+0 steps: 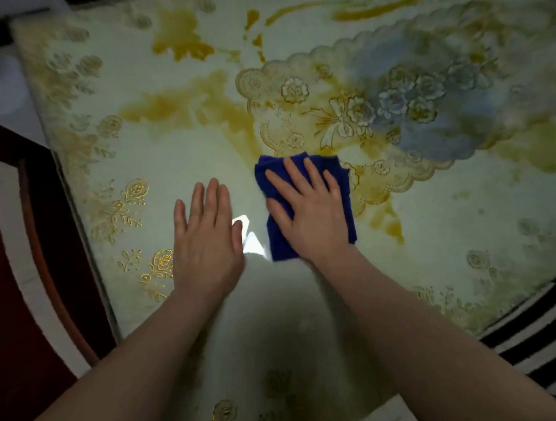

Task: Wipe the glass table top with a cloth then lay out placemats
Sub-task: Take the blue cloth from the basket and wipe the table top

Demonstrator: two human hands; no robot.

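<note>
A folded dark blue cloth (345, 186) lies flat on the glass table top (175, 151), which shows a pale floral pattern with gold and blue flowers beneath it. My right hand (306, 208) presses flat on the cloth with fingers spread, covering most of it. To the left of the cloth, my left hand (205, 237) rests palm down on the bare glass, fingers together and holding nothing. No placemats are in view.
A dark red wooden chair (22, 258) stands against the table's left edge. A black-and-white striped fabric (545, 340) shows past the table's lower right edge. A bright light reflection (250, 234) sits on the glass between my hands.
</note>
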